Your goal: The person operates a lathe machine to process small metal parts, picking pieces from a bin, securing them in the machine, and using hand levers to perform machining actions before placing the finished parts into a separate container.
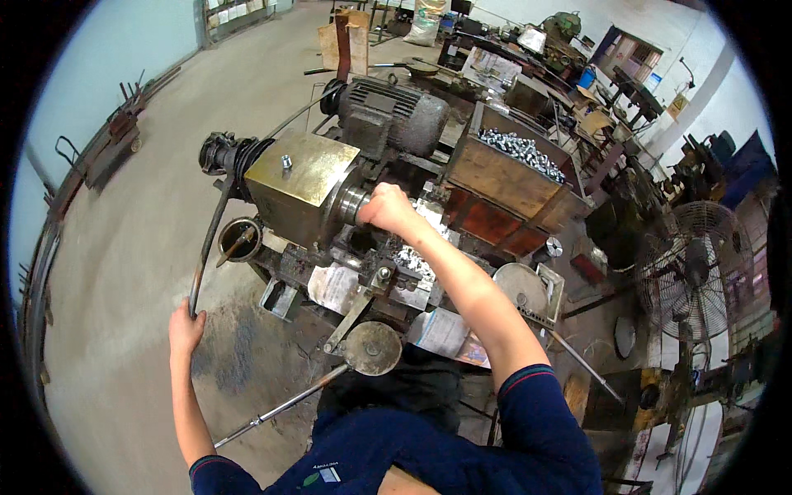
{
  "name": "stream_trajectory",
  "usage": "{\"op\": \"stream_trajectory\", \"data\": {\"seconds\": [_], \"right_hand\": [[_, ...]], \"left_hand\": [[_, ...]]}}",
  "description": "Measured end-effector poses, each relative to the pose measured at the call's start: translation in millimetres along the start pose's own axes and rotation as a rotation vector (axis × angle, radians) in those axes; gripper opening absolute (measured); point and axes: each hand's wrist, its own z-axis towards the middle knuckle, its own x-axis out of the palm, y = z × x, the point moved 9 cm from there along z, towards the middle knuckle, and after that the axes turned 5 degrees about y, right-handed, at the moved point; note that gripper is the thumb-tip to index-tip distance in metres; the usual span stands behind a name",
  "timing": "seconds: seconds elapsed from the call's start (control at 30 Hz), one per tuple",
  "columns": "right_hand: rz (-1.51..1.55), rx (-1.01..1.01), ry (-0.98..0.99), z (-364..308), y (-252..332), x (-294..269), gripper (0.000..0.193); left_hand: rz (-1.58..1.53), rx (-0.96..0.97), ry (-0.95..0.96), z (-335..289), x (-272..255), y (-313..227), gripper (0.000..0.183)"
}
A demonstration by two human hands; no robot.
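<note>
My left hand [187, 330] is closed round the lower end of a long dark lever [213, 239], which runs up to the pulley end of a small lathe. My right hand [384, 206] is at the front of the steel spindle nose [353, 203], fingers curled in. Whatever those fingers hold is hidden behind the hand. The brassy, box-shaped headstock [301, 177] lies between my two hands. On its top stands a small shiny metal part [286, 162]. Below my right hand, pale metal chips [412, 262] cover part of the lathe bed.
Behind the headstock sits a grimy ribbed motor [392, 115]. A large metal bin [503, 181] at the right holds many small shiny parts. Nearer me are a round handwheel [373, 348] and a long rod [280, 407]. A caged fan [695, 268] stands far right.
</note>
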Motion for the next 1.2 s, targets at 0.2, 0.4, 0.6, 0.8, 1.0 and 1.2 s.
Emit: {"op": "stream_trajectory", "data": {"seconds": [0.2, 0.4, 0.6, 0.8, 1.0, 1.2], "right_hand": [[0.15, 0.022, 0.151, 12.7, -4.0, 3.9, 0.031], [0.138, 0.179, 0.226, 7.5, 0.1, 2.6, 0.033], [0.044, 0.182, 0.211, 10.5, -2.5, 5.3, 0.035], [0.004, -0.19, -0.044, -31.1, 33.3, -39.6, 0.025], [0.087, -0.396, -0.211, -127.9, -31.5, -108.5, 0.029], [0.037, 0.103, -0.237, -242.9, -174.7, -143.2, 0.031]], "left_hand": [[0.157, 0.005, -0.043, 12.8, 1.5, -11.5, 0.033], [0.472, 0.054, -0.11, 59.9, -14.7, 38.5, 0.012], [0.625, 0.028, -0.151, 121.4, -50.9, 77.7, 0.007], [0.18, -0.027, -0.227, 112.6, -45.4, 65.3, 0.02], [-0.798, 0.027, -0.177, 77.6, 75.1, 12.1, 0.026], [0.062, 0.136, 0.32, 57.7, 246.4, -63.1, 0.043]]}}
